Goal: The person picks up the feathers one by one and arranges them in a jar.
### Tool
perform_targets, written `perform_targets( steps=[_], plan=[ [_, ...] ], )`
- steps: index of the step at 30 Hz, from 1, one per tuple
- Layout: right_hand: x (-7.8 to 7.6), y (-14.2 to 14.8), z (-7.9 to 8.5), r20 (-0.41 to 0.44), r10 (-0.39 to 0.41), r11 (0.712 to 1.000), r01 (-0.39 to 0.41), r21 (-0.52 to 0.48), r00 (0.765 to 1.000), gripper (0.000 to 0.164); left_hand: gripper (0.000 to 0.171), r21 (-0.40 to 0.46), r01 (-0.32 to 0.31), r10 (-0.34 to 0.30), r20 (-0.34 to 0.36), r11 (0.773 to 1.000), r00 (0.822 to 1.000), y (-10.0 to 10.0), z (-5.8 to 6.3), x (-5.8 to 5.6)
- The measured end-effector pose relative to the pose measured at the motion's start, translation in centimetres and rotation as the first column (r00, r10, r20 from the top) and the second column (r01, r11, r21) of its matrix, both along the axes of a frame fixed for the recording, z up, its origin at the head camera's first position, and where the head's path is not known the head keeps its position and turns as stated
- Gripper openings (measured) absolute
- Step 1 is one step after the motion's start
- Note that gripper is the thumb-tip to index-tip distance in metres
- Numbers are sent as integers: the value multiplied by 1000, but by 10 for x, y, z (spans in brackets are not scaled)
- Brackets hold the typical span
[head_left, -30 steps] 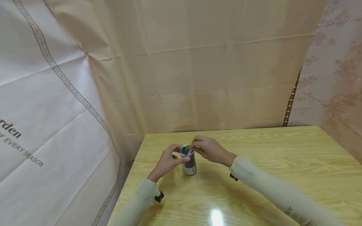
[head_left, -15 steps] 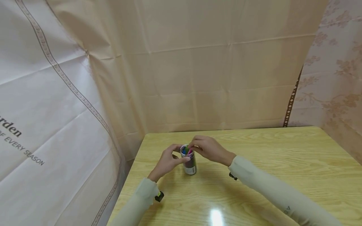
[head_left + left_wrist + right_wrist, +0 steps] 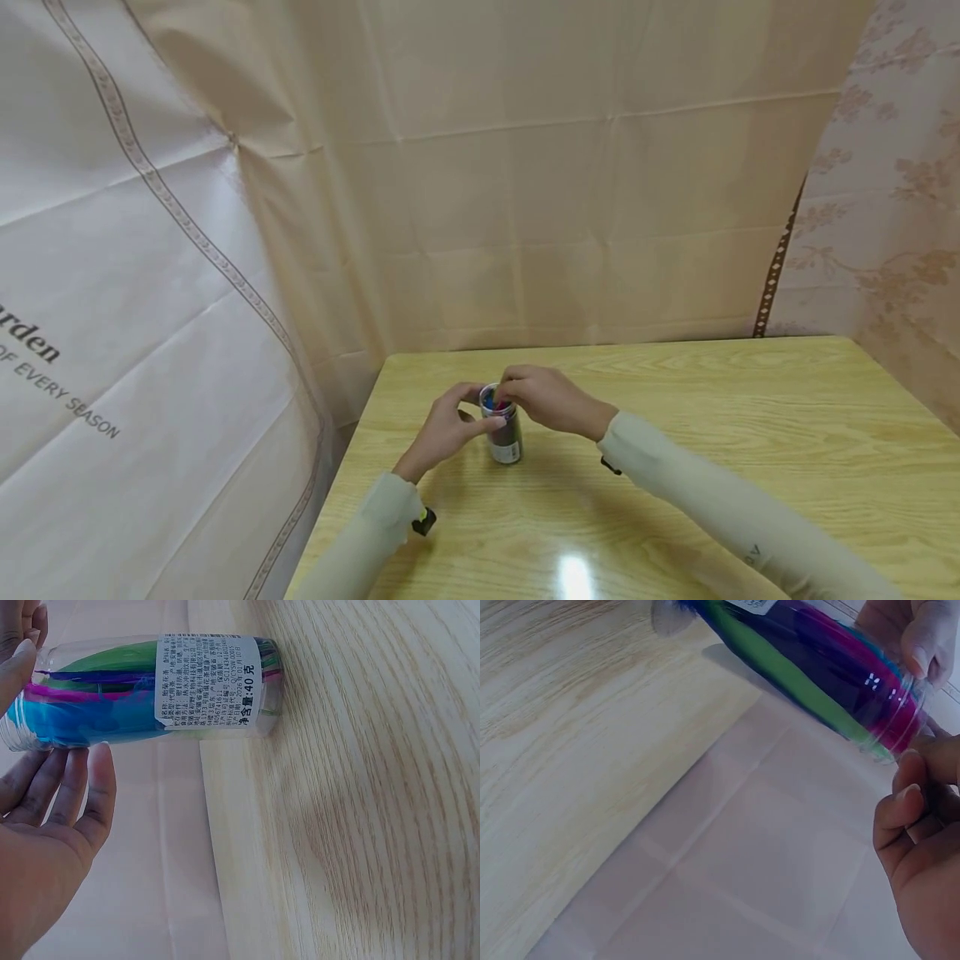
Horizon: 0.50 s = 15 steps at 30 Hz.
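Note:
A clear jar point(image 3: 506, 435) with a white printed label point(image 3: 210, 682) stands upright on the table. Long soft-looking pieces in blue, green, purple and magenta fill it. My left hand point(image 3: 442, 432) holds it near the top, thumb on the near side and fingers round the far side. At the open mouth is my right hand point(image 3: 551, 402), fingers bent down toward the inside. In the right wrist view, its thumb and forefinger pinch at the end of a magenta strip point(image 3: 898, 729) right at the rim. The fingertips partly hide that end.
The pale wood-grain table point(image 3: 675, 467) has its far edge close behind the jar. A beige cloth point(image 3: 570, 208) hangs behind it, with a white printed cloth point(image 3: 135, 292) on the left and a floral one point(image 3: 892, 217) on the right.
My right hand has shifted slightly left and down over the mouth, and the pink and green pieces stick out less. My left hand and the jar have stayed in place.

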State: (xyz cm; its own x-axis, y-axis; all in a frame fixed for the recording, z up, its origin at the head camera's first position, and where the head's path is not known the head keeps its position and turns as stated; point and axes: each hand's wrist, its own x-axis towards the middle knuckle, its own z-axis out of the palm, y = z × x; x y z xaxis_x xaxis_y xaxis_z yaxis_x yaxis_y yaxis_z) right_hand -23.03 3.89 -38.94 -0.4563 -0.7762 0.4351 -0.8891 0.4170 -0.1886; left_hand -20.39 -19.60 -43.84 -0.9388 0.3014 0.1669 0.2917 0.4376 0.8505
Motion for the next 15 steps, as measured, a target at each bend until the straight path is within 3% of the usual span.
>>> perform_targets(
  steps=[8, 15],
  plan=[
    [-3, 17, -1, 15, 26, 998, -26, -58, 1000, 24, 55, -4, 8, -8, -5, 1000, 1000, 0, -2, -2],
    [-8, 60, -3, -12, -132, 986, 130, -101, 991, 22, 59, -48, -2, 2, -15, 999, 1000, 0, 1, -4]
  ],
)
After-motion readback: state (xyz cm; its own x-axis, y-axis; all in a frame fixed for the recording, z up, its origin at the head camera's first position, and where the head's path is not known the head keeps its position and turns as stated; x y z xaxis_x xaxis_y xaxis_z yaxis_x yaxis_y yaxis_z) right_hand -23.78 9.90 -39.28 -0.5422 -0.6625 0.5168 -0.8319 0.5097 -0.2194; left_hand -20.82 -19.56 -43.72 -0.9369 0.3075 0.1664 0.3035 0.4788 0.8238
